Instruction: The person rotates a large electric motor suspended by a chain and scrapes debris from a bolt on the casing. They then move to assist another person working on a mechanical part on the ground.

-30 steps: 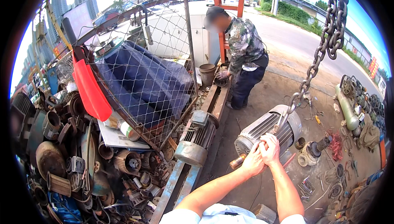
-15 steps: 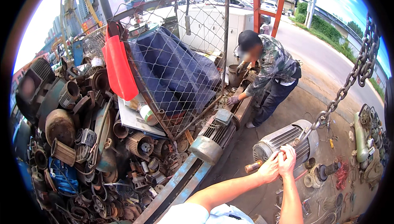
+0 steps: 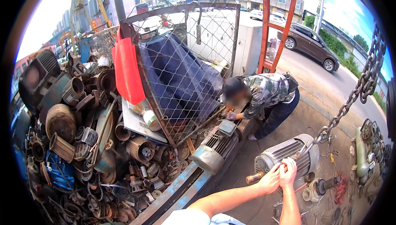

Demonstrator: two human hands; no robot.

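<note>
My left hand (image 3: 271, 179) is closed beside my right hand (image 3: 287, 172) at the top of a grey finned electric motor (image 3: 303, 163); what it grips is hidden. My right hand is closed at the hook (image 3: 298, 154) on the end of a heavy chain (image 3: 344, 109), at the motor's top. The motor's rusty shaft (image 3: 254, 177) sticks out left of my hands. A second motor (image 3: 208, 161) with a pale green end sits on a blue steel rail (image 3: 173, 196).
A co-worker (image 3: 272, 93) in camouflage bends over the rail, a gloved hand low on it. Mesh panel (image 3: 185, 80) with red bag (image 3: 128, 68), blue tarp, scrap motor heap (image 3: 60, 126) at left, red ladder (image 3: 280, 27), brown car (image 3: 309, 43) on road, tools and green cylinder (image 3: 362, 150) at right.
The co-worker has stooped lower and moved the head down toward the rail. The view has shifted, putting things further right. A brown car has appeared on the road. My hands stay together at the motor.
</note>
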